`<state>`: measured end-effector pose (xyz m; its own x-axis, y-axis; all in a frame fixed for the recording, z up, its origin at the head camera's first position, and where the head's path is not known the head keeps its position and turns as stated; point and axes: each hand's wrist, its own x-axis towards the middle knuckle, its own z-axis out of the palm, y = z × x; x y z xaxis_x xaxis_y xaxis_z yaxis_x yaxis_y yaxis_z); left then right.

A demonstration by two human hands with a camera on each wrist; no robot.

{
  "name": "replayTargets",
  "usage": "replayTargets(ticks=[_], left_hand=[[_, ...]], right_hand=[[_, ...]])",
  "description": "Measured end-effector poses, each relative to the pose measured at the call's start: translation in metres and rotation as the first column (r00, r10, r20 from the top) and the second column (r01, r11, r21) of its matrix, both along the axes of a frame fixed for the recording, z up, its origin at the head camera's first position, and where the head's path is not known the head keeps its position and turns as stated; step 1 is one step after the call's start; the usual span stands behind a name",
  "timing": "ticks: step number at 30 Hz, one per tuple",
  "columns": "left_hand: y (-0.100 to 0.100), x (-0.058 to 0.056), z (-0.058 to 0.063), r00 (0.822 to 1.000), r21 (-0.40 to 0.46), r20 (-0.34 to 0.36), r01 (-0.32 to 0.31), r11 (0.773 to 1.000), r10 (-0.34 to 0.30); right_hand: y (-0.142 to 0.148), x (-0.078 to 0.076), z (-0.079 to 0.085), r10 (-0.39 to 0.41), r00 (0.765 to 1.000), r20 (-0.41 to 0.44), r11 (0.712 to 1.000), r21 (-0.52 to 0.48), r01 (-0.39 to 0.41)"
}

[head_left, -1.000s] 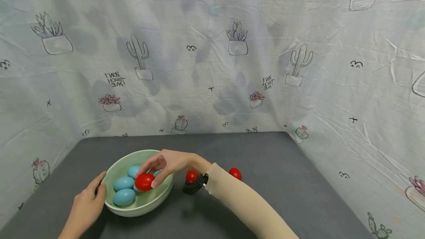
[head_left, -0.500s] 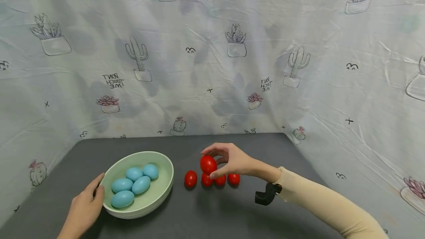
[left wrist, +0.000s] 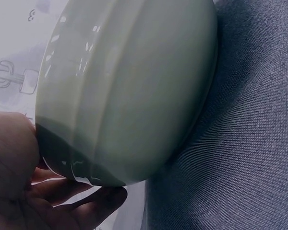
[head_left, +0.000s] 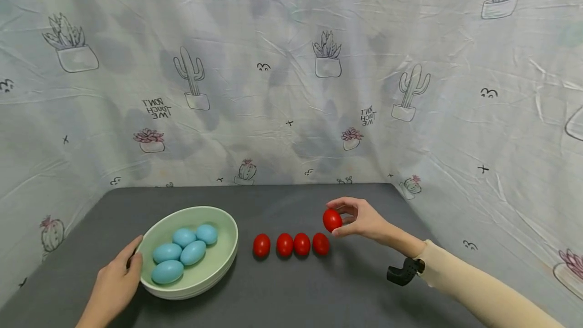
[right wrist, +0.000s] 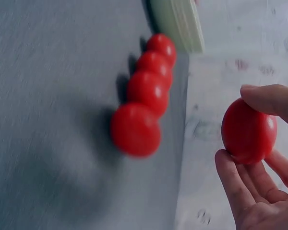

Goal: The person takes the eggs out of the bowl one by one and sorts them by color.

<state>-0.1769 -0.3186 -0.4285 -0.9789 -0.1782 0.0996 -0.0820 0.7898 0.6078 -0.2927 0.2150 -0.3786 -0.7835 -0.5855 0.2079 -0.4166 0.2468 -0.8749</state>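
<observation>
My right hand (head_left: 364, 221) pinches a glossy red egg (head_left: 332, 220) between thumb and fingertips, raised above the right part of the table. In the right wrist view the thumb lies on one side of that egg (right wrist: 249, 132) and the fingers on the other. Several more red eggs (head_left: 284, 245) stand in a row on the table, below and left of this hand. My left hand (head_left: 116, 280) holds the left side of a pale green bowl (head_left: 214, 267). Its fingers (left wrist: 98, 206) curl against the outer wall in the left wrist view. Several light blue eggs (head_left: 193, 252) lie inside the bowl.
The dark grey table (head_left: 291, 292) runs back to a hanging pale cloth (head_left: 282, 156) printed with cacti. The same cloth closes off both sides. The red row stands just right of the bowl.
My right hand has carried the red egg out of the bowl area, rightward past the row, to beyond its right end. My left hand has stayed at the bowl.
</observation>
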Motion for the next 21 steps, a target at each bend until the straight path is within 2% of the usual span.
replayTargets(ticks=[5, 11, 21], left_hand=[[0.001, 0.0, 0.0, 1.0, -0.008, -0.015, -0.007, 1.0, 0.007], [0.002, 0.001, -0.002, 1.0, -0.011, -0.006, -0.007, 1.0, 0.007], [0.001, 0.0, 0.0, 1.0, -0.014, -0.009, 0.002, 1.0, -0.002]], right_hand=[[0.02, -0.008, -0.014, -0.072, 0.997, 0.001, 0.996, 0.047, 0.072], [0.035, -0.013, -0.036, -0.149, 0.986, 0.076, 0.984, 0.106, 0.14], [0.037, -0.015, -0.052, -0.118, 0.984, 0.132, 0.987, 0.126, 0.102]])
